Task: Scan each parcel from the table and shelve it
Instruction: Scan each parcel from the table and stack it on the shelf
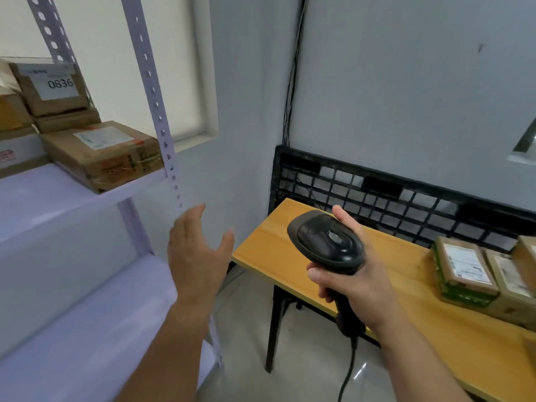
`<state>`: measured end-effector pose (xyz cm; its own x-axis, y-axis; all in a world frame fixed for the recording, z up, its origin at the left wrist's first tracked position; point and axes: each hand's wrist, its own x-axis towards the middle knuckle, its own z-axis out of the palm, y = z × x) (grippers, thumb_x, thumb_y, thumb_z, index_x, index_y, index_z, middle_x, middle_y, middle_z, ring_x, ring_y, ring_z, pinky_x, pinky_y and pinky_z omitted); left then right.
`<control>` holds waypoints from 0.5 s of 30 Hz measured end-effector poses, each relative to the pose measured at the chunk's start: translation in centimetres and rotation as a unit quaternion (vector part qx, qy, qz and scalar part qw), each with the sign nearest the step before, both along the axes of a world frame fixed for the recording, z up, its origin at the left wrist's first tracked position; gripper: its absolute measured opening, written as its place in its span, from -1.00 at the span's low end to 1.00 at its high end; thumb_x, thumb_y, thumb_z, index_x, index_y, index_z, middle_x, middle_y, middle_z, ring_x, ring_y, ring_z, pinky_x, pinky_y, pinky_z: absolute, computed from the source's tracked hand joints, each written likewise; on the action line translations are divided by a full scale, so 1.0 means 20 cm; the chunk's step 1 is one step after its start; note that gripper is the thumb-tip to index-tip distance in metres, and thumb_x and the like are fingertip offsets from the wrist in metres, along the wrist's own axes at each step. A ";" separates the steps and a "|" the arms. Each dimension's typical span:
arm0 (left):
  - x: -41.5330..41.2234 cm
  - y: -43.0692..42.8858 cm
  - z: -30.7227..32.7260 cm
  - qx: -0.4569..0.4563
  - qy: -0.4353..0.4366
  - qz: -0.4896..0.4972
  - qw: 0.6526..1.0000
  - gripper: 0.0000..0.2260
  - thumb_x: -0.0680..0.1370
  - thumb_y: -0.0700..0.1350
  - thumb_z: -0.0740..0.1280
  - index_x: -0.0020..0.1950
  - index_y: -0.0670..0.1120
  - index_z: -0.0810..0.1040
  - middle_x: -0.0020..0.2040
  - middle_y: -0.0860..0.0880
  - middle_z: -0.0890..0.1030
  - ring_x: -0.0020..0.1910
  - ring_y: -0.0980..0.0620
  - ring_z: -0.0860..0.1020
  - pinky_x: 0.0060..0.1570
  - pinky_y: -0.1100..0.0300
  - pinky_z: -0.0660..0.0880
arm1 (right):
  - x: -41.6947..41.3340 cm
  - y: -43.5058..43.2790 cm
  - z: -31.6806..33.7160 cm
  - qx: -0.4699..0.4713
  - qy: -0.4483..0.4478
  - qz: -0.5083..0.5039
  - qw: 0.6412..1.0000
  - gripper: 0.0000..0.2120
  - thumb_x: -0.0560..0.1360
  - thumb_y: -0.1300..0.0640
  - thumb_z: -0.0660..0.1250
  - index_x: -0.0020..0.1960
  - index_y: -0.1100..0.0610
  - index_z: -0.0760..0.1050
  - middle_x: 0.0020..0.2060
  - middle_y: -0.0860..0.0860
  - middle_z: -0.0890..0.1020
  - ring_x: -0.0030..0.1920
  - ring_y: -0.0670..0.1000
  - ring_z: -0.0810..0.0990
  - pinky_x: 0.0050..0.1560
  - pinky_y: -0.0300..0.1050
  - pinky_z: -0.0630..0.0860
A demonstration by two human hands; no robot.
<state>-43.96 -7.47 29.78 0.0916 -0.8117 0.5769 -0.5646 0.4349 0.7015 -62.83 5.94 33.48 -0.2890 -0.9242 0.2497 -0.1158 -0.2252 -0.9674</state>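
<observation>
Left hand: the left hand (pixel 200 256) hangs empty, fingers straight and spread, between the shelving unit (pixel 58 204) and the bench (pixel 278 253). I judge it is kept free to lift a parcel.
Right hand: the right hand (pixel 352 285) is wrapped round the grip of the barcode scanner (pixel 327 242), thumb beside its head. The reading end points away from the person, so it is ready for a label.
Hands: well apart, only the right one holding anything.
Scanner cable: the scanner cable (pixel 348 375) drops from the handle toward the floor, and the lower edge cuts off its far end.
Waiting parcels: the waiting parcels (pixel 464 268) lie on the bench's right side, labels up, probably so they can be scanned where they lie. The frame edge cuts the group, so the count is unclear.
Shelved parcels: the shelved parcels (pixel 101 155) are stacked on an upper board. The 0836 box (pixel 55 88) faces its number outward, presumably for finding, and the other labels are too blurred to read.
Grid panel: the black grid panel (pixel 391 198) stands between bench and wall, hiding where the wall cables (pixel 293 68) end.
</observation>
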 end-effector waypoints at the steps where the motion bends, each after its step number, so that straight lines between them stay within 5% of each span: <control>1: -0.07 0.06 -0.03 0.007 -0.013 -0.021 1.000 -0.48 0.46 0.03 0.38 0.35 -0.17 0.43 0.23 -0.17 0.51 0.23 -0.14 0.43 0.19 -0.04 0.39 | -0.04 0.05 0.00 0.002 0.004 -0.005 1.000 -0.13 0.20 0.29 0.52 0.34 -0.32 0.32 -0.06 0.21 0.62 -0.41 0.04 0.57 -0.43 -0.15 0.52; 5: -0.37 0.31 -0.11 0.047 -0.037 -0.094 0.994 -0.39 0.40 0.20 0.20 0.33 -0.14 0.46 0.21 -0.13 0.53 0.21 -0.13 0.45 0.19 -0.03 0.37 | -0.25 0.29 -0.04 0.014 0.019 -0.023 0.999 -0.10 0.23 0.26 0.55 0.40 -0.30 0.28 0.06 0.18 0.61 -0.28 -0.05 0.63 -0.38 -0.18 0.54; 11: -0.78 0.66 -0.18 0.045 -0.091 -0.178 0.979 -0.49 0.45 0.09 0.40 0.33 -0.12 0.46 0.21 -0.12 0.53 0.20 -0.13 0.47 0.20 0.00 0.37 | -0.58 0.67 -0.10 0.019 0.014 -0.071 0.997 -0.09 0.22 0.24 0.56 0.43 -0.24 0.29 0.11 0.10 0.61 -0.28 -0.10 0.63 -0.38 -0.17 0.55; 15: -1.06 0.90 -0.19 0.035 -0.107 -0.213 0.971 -0.49 0.47 0.15 0.32 0.32 -0.11 0.47 0.20 -0.11 0.54 0.20 -0.11 0.48 0.15 0.00 0.43 | -0.80 0.92 -0.13 0.008 0.009 -0.103 0.995 -0.12 0.20 0.20 0.58 0.37 -0.35 0.34 0.11 -0.01 0.62 -0.24 -0.07 0.65 -0.38 -0.13 0.57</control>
